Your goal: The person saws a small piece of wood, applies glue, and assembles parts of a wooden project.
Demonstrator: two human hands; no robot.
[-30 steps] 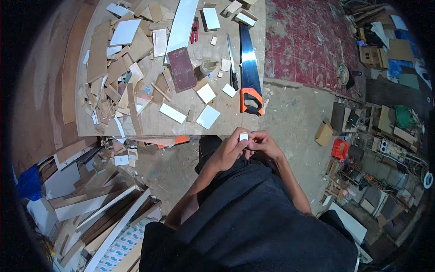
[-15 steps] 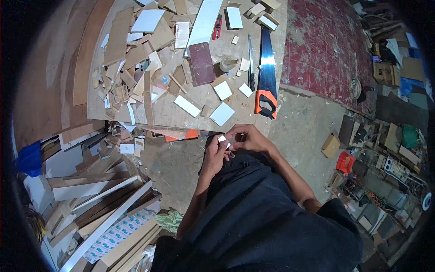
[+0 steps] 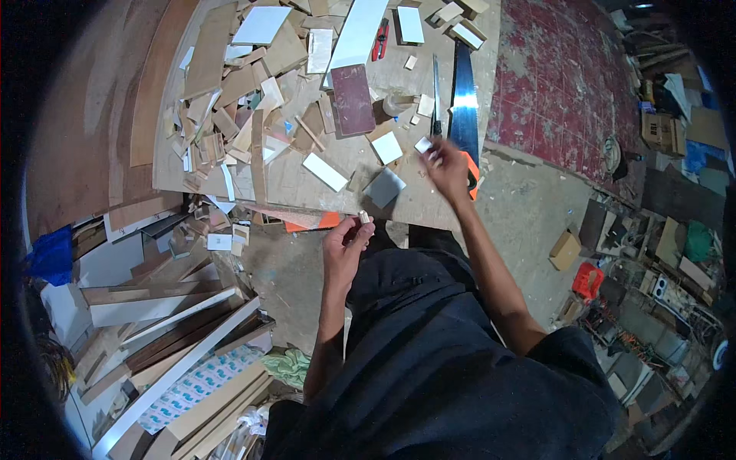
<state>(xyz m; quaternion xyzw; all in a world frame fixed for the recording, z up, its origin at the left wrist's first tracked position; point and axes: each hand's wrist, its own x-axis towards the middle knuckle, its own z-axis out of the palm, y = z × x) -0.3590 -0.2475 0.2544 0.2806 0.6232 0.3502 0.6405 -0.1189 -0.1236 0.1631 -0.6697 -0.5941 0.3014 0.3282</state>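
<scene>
My left hand is closed on a small pale wood block, held upright between thumb and fingers just off the table's front edge. My right hand is stretched over the table, its fingers bent and smeared by motion. Its fingertips lie beside a small white piece; whether they grip it I cannot make out. Under that hand, the orange handle of a handsaw is partly hidden. A thin dark-handled tool like a file lies left of the saw blade.
Wood offcuts pile up on the table's left. White-faced pieces, a dark red sanding sheet or book, a small jar and a red-handled tool lie mid-table. Boards lean below left; clutter lines the right.
My right hand has left my left hand and reached forward and right to the table by the saw. The left hand keeps the small block, slightly to the left. The whole view has shifted a little.
</scene>
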